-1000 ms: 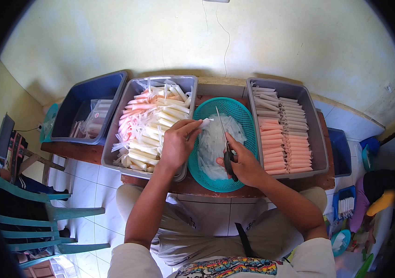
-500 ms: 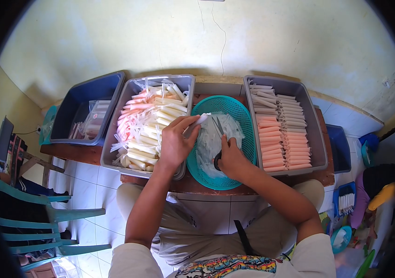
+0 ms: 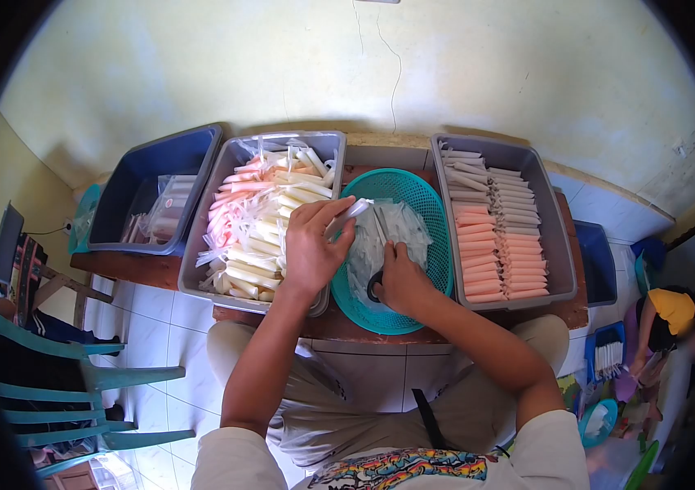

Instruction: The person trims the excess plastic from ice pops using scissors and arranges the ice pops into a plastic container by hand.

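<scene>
My left hand (image 3: pixel 313 251) is closed on a pale, plastic-wrapped stick (image 3: pixel 353 214), its tip pointing over the teal basket. My right hand (image 3: pixel 406 282) grips black-handled scissors (image 3: pixel 375 287) below and right of that stick. The blades point up and away from me, apart from the stick as far as I can see. Beneath both hands, the teal mesh basket (image 3: pixel 445 273) holds a heap of clear plastic scraps (image 3: pixel 409 227). Just left of my left hand, many loose pink and cream wrapped sticks (image 3: pixel 251 255) fill a grey bin (image 3: pixel 192 260).
At right, another grey bin (image 3: pixel 555 237) holds neat rows of pink and whitish sticks (image 3: pixel 519 245). A dark blue bin (image 3: pixel 111 208) with some packs stands far left. A teal chair (image 3: pixel 45 396) is at lower left. Another person (image 3: pixel 674 314) bends over at far right.
My right hand has shifted slightly left and down with the scissors, and the blades look closer together. The stick in my left hand has tilted a little. The person at right has moved.
</scene>
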Available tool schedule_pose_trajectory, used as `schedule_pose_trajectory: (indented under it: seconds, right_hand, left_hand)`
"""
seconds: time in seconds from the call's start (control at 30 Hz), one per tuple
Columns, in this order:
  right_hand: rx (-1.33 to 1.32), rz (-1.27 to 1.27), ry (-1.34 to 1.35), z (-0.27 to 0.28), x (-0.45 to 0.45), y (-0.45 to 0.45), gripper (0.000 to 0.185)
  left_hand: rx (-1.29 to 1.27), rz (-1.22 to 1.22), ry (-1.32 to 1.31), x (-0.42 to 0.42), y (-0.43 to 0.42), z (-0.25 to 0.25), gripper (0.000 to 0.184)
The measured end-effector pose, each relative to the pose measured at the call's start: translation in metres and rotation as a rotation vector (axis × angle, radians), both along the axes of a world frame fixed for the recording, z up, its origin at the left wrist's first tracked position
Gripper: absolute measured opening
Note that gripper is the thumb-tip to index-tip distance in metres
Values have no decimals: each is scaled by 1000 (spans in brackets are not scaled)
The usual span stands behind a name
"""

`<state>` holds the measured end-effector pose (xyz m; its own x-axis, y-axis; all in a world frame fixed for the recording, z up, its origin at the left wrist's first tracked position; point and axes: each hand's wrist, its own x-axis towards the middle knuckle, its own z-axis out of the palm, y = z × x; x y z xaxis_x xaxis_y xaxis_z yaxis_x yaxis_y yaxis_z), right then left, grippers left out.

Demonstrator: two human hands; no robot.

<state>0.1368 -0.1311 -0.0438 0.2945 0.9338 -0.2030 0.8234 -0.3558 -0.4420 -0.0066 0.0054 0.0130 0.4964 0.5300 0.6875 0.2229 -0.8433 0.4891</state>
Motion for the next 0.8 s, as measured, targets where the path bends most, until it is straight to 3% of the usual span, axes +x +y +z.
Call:
schedule_pose_trajectory:
  seconds: [0.2,0.27,0.4,0.47,0.57,0.8]
  right_hand:
    - [36,44,19,20,10,-7,84]
    - [272,111,54,29,16,-11,71]
    - [321,123,252,60,27,-13,64]
    - [513,120,358,67,29,-17,55]
    - [688,136,303,70,30,-21,49]
    - [743,73,259,78,49,-41,32]
  left_hand:
    - [12,28,-74,0,-4,8,37]
    - [-82,7,-154,1,-6,10,37]
    - [-125,-34,-202,6,-13,10,39]
    - [-293,-103,-229,12,-17,7,45]
    - [-418,-209,-240,20,-28,10,52]
    - [-630,-438,-298,43,-52,-3,38]
